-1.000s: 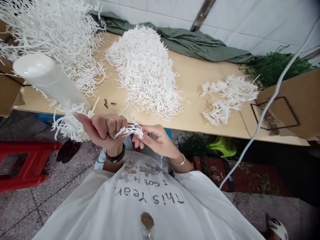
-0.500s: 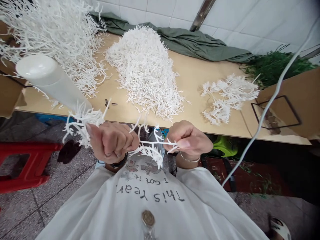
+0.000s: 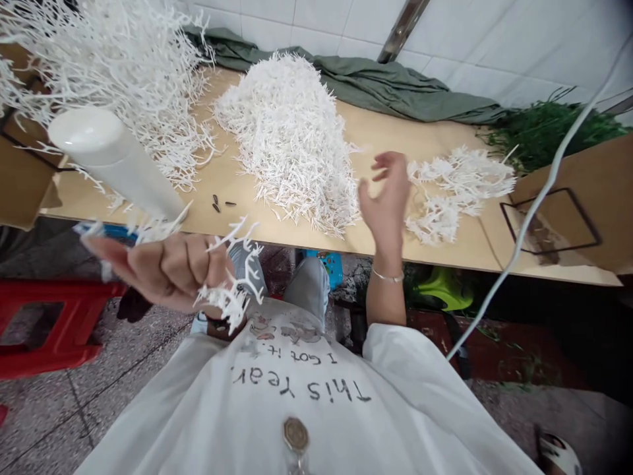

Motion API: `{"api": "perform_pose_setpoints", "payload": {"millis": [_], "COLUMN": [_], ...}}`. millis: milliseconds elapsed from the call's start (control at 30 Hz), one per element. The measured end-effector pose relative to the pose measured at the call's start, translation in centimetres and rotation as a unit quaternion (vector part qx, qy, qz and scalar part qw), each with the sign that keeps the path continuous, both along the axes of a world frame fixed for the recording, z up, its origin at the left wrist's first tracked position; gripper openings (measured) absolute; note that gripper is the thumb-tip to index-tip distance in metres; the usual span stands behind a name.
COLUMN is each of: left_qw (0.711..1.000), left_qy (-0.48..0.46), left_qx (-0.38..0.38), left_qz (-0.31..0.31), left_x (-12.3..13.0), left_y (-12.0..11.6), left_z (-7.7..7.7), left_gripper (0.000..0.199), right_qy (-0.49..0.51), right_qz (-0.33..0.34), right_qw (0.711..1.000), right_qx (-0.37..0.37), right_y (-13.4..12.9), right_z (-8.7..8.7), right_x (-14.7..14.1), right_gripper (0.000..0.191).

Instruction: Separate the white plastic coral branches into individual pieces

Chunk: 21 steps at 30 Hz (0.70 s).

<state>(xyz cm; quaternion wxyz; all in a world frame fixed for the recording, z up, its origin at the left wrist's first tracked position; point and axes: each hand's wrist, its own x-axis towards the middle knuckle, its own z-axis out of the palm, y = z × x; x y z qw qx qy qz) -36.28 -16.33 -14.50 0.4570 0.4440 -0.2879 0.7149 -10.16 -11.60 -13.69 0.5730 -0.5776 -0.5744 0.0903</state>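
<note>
My left hand (image 3: 165, 267) is closed around a bunch of white branched plastic sprigs, in front of the table's near edge. Twiggy ends of the sprigs (image 3: 235, 290) stick out on its right side, and more show behind the thumb. Over the table, my right hand (image 3: 388, 198) is raised with curved, parted fingers and nothing visible in them. It is between a big heap of short white sprig pieces (image 3: 297, 138) and a smaller cluster of white sprigs (image 3: 445, 194). A tangle of longer white branched stems (image 3: 133, 79) lies at the back left.
A white cylindrical container (image 3: 119, 165) stands at the left near edge, beside several small dark seed-like bits (image 3: 216, 203). Green cloth (image 3: 386, 89) runs along the wall. Green plastic foliage (image 3: 554, 128) and a cardboard box (image 3: 583, 198) are right, where a pale cable (image 3: 524, 231) crosses. A red stool (image 3: 54, 330) stands left.
My right hand has let go of the sprig and moved up and forward over the table, its fingers opening. My left hand has shifted left, still holding the sprigs.
</note>
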Motion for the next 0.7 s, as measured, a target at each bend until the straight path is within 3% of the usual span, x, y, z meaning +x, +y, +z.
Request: {"api": "perform_pose_setpoints", "payload": {"millis": [33, 100, 167, 233, 300, 333, 433, 500, 533, 633, 700], "left_qw": [0.999, 0.994, 0.993, 0.994, 0.993, 0.993, 0.990, 0.981, 0.974, 0.962, 0.964], "left_qy": [0.026, 0.062, 0.072, 0.073, 0.084, 0.090, 0.114, 0.149, 0.171, 0.204, 0.200], "left_qx": [0.027, 0.043, 0.018, -0.002, -0.011, -0.015, -0.040, -0.106, -0.141, -0.183, -0.177], "left_qz": [-0.033, -0.077, -0.089, -0.085, -0.080, -0.079, -0.079, -0.059, -0.045, -0.007, 0.004], "left_x": [0.3, 0.7, 0.7, 0.9, 1.3, 1.6, 2.3, 2.4, 2.3, 1.7, 1.5], "left_y": [0.5, 1.1, 1.3, 1.3, 1.1, 1.1, 0.7, 0.3, 0.1, -0.7, -1.3], "left_z": [0.0, 0.1, 0.2, 0.5, 0.7, 0.9, 1.2, 1.4, 1.4, 1.7, 1.9], "left_gripper": [0.071, 0.065, 0.061, 0.060, 0.062, 0.062, 0.063, 0.063, 0.063, 0.063, 0.063], "right_qy": [-0.060, -0.091, -0.043, 0.014, 0.058, 0.071, 0.089, 0.148, 0.200, 0.342, 0.373], "right_qz": [0.012, 0.067, 0.193, 0.374, 0.489, 0.511, 0.502, 0.521, 0.545, 0.640, 0.676], "right_qw": [0.998, 0.993, 0.980, 0.925, 0.866, 0.852, 0.854, 0.826, 0.792, 0.626, 0.555], "right_qx": [-0.022, -0.029, -0.037, -0.070, -0.084, -0.086, -0.107, -0.156, -0.188, -0.284, -0.311], "right_y": [1.0, 1.5, 0.0, -2.4, -4.6, -5.3, -6.2, -6.2, -6.1, -6.2, -6.5], "right_z": [-1.4, -3.2, -3.5, -2.7, -1.5, -1.1, -0.3, -0.2, -0.2, -0.3, -0.4], "right_x": [-0.8, -2.5, -4.4, -6.4, -8.1, -8.8, -9.6, -9.1, -8.6, -7.2, -6.5], "right_gripper": [0.026, 0.036, 0.028, 0.029, 0.041, 0.043, 0.035, 0.036, 0.038, 0.045, 0.047]}}
